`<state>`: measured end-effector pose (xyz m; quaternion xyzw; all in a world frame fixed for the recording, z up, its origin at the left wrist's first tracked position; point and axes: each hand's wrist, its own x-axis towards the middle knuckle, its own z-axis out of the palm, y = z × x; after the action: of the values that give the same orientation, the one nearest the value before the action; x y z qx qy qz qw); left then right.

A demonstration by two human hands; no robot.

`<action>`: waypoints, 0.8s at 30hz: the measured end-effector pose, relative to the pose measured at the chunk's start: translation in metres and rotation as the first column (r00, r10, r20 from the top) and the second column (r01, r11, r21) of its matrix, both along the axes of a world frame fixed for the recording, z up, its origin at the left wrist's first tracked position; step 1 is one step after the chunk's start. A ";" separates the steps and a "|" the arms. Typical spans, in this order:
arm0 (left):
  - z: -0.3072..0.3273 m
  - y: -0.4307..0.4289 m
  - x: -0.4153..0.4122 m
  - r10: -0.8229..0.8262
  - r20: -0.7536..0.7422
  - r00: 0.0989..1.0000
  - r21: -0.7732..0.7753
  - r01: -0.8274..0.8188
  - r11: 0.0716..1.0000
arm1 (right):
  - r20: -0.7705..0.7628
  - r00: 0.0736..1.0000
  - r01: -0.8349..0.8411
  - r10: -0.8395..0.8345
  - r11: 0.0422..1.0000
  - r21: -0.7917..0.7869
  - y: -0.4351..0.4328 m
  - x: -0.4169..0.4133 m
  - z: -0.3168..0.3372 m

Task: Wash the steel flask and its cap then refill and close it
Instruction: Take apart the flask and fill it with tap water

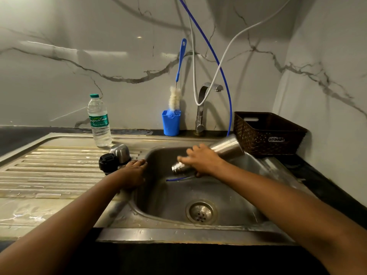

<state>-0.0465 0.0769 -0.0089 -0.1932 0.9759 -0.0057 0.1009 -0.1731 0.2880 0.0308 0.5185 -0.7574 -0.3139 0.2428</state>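
Head camera looks down (wide-angle, close) onto the sink (168,234).

Glossy grey-veined marble walls (99,56) meet a dark countertop (15,137).

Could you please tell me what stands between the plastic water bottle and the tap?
In the head view, a blue cup holding a bottle brush stands between the bottle and the tap.

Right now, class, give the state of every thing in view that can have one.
steel flask, uncapped, tilted mouth-down over the sink, gripped by right hand.
steel cap, off, on the drainboard.
black stopper, off, beside the cap.
water bottle, upright, capped.
tap, no water visibly running.
bottle brush, standing in blue cup.
left hand, resting on sink rim.
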 end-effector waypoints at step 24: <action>0.044 0.083 0.017 0.299 -0.575 0.762 0.697 0.265 0.666 | 0.659 0.035 0.802 0.751 0.372 -0.467 -0.028 0.024 0.061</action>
<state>-0.0297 0.1598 0.0351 -0.1340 0.8598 0.4615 -0.1725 -0.1493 0.2600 0.0920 0.2954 -0.7011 0.6349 -0.1346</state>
